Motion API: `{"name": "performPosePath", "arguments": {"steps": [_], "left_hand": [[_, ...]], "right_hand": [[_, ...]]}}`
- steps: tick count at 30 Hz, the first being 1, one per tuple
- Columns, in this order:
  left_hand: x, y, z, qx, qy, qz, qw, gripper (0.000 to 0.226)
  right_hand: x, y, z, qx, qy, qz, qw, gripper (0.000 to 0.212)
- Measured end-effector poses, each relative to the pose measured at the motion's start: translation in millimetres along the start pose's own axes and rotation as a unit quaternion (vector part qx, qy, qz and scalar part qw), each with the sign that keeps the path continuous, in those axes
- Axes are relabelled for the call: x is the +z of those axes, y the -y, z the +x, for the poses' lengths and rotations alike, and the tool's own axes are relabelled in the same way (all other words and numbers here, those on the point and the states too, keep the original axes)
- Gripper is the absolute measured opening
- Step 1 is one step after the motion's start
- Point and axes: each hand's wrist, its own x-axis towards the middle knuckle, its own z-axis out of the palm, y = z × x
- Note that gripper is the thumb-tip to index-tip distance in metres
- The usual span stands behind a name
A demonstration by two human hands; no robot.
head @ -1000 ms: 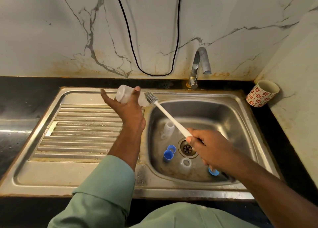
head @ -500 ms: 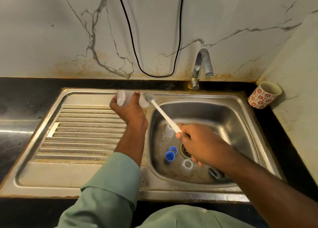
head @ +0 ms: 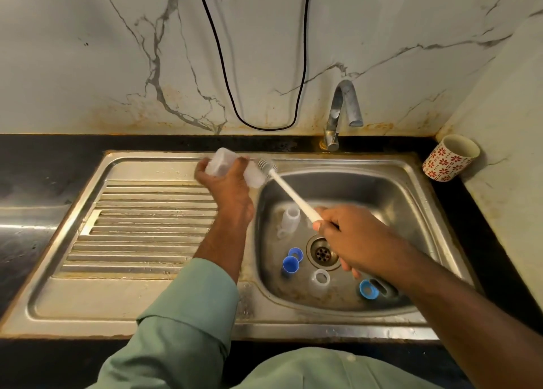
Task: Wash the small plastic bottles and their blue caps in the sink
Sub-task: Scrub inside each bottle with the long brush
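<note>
Translucent whitish bottle [head: 226, 165]; white brush [head: 289, 193]. Blue caps [head: 291, 263] in steel-grey sink [head: 417, 189]. Cream cup [head: 449, 158], red flower print. White wall [head: 88, 50], grey veining, rust-orange stains. Black desk [head: 35, 159], black cable [head: 264, 124]. Pale green sleeve [head: 188, 309].

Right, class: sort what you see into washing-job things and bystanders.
Job: bottle in left hand; brush in right hand; sink; two loose bottles; blue caps.
Bystanders: patterned cup; black cable.
</note>
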Motion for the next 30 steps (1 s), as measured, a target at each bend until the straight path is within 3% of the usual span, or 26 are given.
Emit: {"name": "performPosePath", "arguments": {"steps": [2,5,10,14,16,19,22,25,27,30], "left_hand": [[-6,-5,8,-0.041,-0.038,-0.044,0.997,0.077],[-6,-1,3,-0.077,0.011,-0.041,0.996,0.071],[-12,-2,18,-0.094,-0.005,-0.071,0.993,0.058],[-8,-2,6,-0.105,0.032,-0.042,0.993,0.082],[-10,-3,14,-0.094,0.028,-0.058,0.993,0.079],[-9,-2,14,-0.101,0.087,-0.049,0.990,0.081],[-2,5,9,-0.097,0.099,-0.013,0.990,0.058],[-7,0,20,-0.119,0.096,-0.061,0.986,0.057],[-8,0,18,-0.158,0.130,-0.069,0.976,0.044],[-6,4,15,-0.177,0.116,-0.091,0.973,0.064]], "right_hand": [[2,0,-8,-0.003,0.025,0.017,1.000,0.021],[3,1,-9,0.002,0.019,0.016,1.000,0.022],[0,-2,-18,-0.015,0.043,0.029,0.999,0.023],[-1,-4,-16,-0.002,0.031,0.051,0.998,0.024],[-3,-6,-21,-0.006,0.042,0.050,0.998,0.024],[-4,-7,-20,-0.001,0.049,0.068,0.996,0.025],[-3,-7,-15,0.001,0.046,0.085,0.995,0.024],[-8,-14,-22,-0.010,0.060,0.085,0.995,0.021],[-8,-16,-22,-0.002,0.063,0.093,0.994,0.022],[-4,-18,-19,0.007,0.055,0.113,0.992,0.024]]}}
